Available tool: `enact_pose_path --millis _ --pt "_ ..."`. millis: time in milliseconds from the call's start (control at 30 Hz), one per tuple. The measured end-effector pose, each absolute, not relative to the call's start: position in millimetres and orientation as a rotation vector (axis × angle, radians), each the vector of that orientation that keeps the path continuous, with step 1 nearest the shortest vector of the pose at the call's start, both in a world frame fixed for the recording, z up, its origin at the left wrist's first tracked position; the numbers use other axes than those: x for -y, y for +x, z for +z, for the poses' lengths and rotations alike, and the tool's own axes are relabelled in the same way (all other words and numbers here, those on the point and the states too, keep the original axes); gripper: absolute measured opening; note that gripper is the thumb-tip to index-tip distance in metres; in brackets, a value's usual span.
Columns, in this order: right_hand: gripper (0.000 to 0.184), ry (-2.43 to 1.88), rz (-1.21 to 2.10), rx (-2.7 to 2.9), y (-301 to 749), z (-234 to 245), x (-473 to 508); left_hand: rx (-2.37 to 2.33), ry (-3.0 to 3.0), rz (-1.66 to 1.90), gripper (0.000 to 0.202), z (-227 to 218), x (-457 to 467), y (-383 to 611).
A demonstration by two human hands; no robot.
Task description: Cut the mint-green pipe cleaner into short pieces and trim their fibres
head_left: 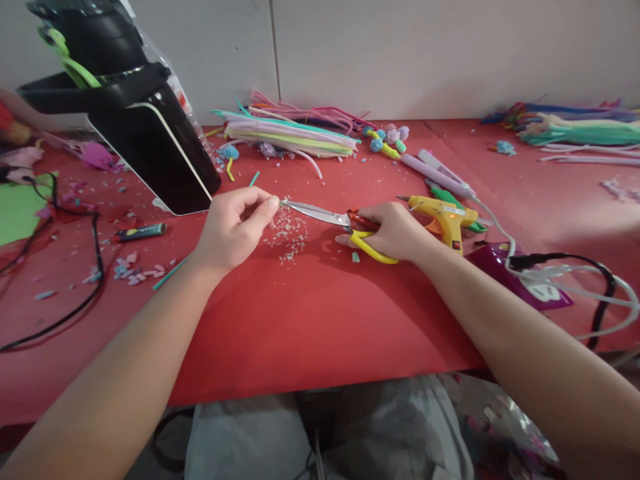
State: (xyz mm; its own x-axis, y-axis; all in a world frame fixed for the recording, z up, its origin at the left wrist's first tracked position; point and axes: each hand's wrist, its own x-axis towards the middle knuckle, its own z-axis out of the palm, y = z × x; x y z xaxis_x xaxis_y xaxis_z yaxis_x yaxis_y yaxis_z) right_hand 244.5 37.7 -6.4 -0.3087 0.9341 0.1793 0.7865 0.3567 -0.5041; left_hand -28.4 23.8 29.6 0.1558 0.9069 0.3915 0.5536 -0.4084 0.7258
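My left hand (240,220) is closed in a pinch, thumb against forefinger, on a short green piece of pipe cleaner, most of it hidden by the fingers. Right at those fingertips are the blades of the scissors (320,213), which have red and yellow handles. My right hand (387,230) is wrapped round the handles, with the blades pointing left. Under the blades, small pale clippings (290,237) are scattered on the red table cover (310,320). Thin teal pipe cleaner (173,272) shows on both sides of my left hand; whether it is one length is hidden.
A yellow glue gun (450,217), a lilac hair straightener (435,175) and a purple power strip (525,277) with cables lie right. Pipe cleaner bundles (295,133) lie along the wall. A black container (155,153) and a glue tube (143,231) stand and lie left.
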Motion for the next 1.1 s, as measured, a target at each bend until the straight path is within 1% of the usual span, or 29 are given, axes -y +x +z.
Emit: enact_pose_path --millis 133,333,633,967,1100 --pt "0.065 -1.514 0.461 2.168 244.2 -5.6 -37.4 -1.408 2.021 1.146 0.024 29.1 -24.0 -28.7" --pt "0.061 -1.508 0.525 2.145 244.9 -4.4 -35.8 -1.402 2.025 1.149 0.025 27.4 -25.4 -30.6" --pt "0.061 -1.522 0.523 2.151 244.2 -4.6 -35.7 -1.381 2.035 1.154 0.026 28.4 -24.6 -29.0" --pt "0.066 -1.551 0.491 2.154 244.0 -6.2 -37.2 -1.337 2.018 1.162 0.027 26.9 -25.4 -29.5" --pt "0.064 -1.54 0.527 2.144 244.6 -5.6 -36.7 -1.356 2.013 1.156 0.028 26.3 -25.8 -29.6"
